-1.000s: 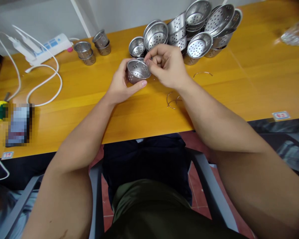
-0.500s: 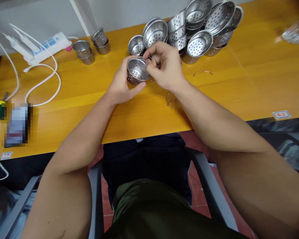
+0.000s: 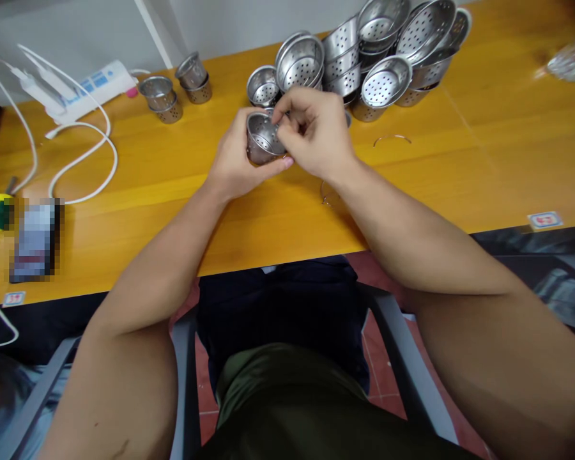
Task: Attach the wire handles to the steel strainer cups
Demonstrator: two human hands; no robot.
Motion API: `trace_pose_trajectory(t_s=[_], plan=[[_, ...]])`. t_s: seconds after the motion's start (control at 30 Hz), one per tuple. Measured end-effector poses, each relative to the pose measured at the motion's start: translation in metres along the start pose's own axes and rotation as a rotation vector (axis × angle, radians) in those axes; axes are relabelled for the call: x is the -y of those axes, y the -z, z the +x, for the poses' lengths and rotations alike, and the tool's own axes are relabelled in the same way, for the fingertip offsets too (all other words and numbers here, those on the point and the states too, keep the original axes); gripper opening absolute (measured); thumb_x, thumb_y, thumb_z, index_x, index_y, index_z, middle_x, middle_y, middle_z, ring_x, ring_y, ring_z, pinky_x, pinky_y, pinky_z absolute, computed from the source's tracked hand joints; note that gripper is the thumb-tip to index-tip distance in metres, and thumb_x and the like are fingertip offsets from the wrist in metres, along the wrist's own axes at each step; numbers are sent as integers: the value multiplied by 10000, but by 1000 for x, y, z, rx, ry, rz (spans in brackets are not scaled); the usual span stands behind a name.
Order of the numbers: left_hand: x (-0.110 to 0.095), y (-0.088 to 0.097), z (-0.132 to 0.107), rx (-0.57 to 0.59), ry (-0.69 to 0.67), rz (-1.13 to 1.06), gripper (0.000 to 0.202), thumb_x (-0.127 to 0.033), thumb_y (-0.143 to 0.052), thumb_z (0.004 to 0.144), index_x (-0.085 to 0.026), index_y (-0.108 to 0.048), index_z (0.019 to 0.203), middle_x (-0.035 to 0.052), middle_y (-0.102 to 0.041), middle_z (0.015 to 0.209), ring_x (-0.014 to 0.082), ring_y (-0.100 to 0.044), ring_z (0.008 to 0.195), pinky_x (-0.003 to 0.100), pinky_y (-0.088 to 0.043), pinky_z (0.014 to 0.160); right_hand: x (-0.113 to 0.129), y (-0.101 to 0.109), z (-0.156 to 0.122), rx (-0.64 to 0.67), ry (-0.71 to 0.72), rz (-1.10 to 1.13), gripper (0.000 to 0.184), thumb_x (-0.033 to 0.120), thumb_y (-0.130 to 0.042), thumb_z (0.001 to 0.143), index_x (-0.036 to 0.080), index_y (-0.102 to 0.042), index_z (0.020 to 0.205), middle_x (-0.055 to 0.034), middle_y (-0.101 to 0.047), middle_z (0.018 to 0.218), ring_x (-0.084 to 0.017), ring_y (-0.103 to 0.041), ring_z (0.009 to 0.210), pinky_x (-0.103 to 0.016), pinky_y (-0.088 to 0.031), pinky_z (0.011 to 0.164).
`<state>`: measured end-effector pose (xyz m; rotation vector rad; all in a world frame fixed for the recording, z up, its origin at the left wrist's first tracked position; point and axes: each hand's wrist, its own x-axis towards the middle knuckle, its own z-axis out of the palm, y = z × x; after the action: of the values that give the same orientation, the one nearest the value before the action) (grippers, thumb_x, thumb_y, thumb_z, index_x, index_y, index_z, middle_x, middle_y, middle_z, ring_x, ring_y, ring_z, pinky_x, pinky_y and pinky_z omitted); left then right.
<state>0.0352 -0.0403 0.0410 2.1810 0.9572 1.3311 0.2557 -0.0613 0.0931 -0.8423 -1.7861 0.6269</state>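
My left hand [image 3: 232, 163] is wrapped round a small perforated steel strainer cup [image 3: 261, 137], held just above the yellow wooden table [image 3: 483, 160]. My right hand [image 3: 316, 131] is closed in a pinch at the cup's rim, its fingers curled over the right side of the cup; what it pinches is too small to make out. Thin wire handles lie on the table: one [image 3: 391, 138] to the right of my right hand, others [image 3: 328, 195] partly under my right wrist.
A heap of larger perforated steel baskets [image 3: 388, 51] sits at the back of the table. Two pairs of stacked small cups [image 3: 163, 99] stand at the back left, next to a white power strip [image 3: 89, 86] with looping cables. A blurred-out object [image 3: 33, 239] lies at the left edge.
My right hand has shifted left and down over the cup's rim, covering more of it. The cup has tilted slightly in my left hand.
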Motion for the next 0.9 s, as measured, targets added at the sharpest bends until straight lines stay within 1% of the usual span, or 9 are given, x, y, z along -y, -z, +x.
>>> trace_pose_trajectory(t_s=[0.1, 0.17, 0.37, 0.47, 0.57, 0.63, 0.7, 0.77, 0.9], plan=[[1, -1, -1, 13, 5, -10, 952, -814, -1125, 794, -336, -614, 1440, 101, -760, 1370, 428, -783, 1272, 597, -657, 1169, -7, 0, 3, 41, -7, 37, 323, 649, -995, 834, 471, -739, 919, -1, -527, 601, -359, -560, 790, -524, -431, 619], [2, 0, -1, 19, 2, -25, 912, -819, -1101, 830, -338, -621, 1438, 105, -761, 1370, 423, -789, 1273, 597, -663, 1168, -9, -2, 4, 63, -11, 64, 336, 663, -998, 828, 461, -748, 926, -4, -547, 609, -357, -568, 799, -516, -434, 613], [11, -1, -2, 19, -42, -76, 874, -923, -985, 903, -346, -640, 1462, 110, -767, 1374, 421, -804, 1272, 611, -687, 1142, 2, 0, 3, 26, -1, 132, 347, 622, -910, 1013, 326, -774, 893, -17, -647, 742, -252, -555, 662, -435, -496, 629], [20, -1, -1, -1, -46, -109, 906, -1034, -892, 902, -367, -643, 1462, 101, -773, 1370, 420, -805, 1270, 603, -701, 1101, 4, 11, 3, 155, 19, 232, 370, 640, -922, 1055, 306, -806, 945, -16, -662, 750, -225, -584, 628, -382, -497, 588], [30, -1, -1, -20, -66, -151, 901, -1109, -773, 934, -380, -665, 1452, 65, -784, 1314, 390, -812, 1208, 600, -713, 1030, -2, 22, 5, 289, -4, 294, 392, 650, -1010, 1005, 300, -836, 1027, -5, -707, 779, -200, -609, 620, -347, -517, 586], [35, 0, -1, -24, -98, -175, 915, -1135, -768, 912, -406, -680, 1460, 33, -789, 1279, 356, -805, 1151, 600, -720, 982, -7, 23, 7, 309, -42, 308, 457, 671, -1075, 951, 294, -830, 1032, 4, -709, 770, -194, -614, 623, -337, -537, 593], [35, 0, -1, -26, -120, -182, 984, -1145, -823, 847, -413, -672, 1487, 37, -794, 1302, 360, -804, 1140, 619, -727, 979, -11, 21, 8, 303, -63, 333, 518, 705, -1107, 915, 286, -814, 1001, 11, -691, 737, -192, -607, 608, -340, -547, 596], [32, 2, -1, -22, -94, -146, 996, -1077, -904, 835, -382, -651, 1502, 77, -795, 1337, 400, -815, 1181, 647, -724, 1035, -12, 17, 8, 303, -83, 346, 538, 699, -1131, 892, 282, -802, 977, 11, -689, 726, -192, -602, 601, -352, -556, 609], [23, 5, 1, -5, -42, -48, 737, -776, -982, 961, -379, -639, 1478, 93, -800, 1297, 405, -825, 1200, 635, -703, 1101, -10, 12, 7, 287, -152, 333, 509, 618, -1161, 873, 292, -779, 957, 1, -699, 744, -202, -597, 606, -377, -558, 609]])
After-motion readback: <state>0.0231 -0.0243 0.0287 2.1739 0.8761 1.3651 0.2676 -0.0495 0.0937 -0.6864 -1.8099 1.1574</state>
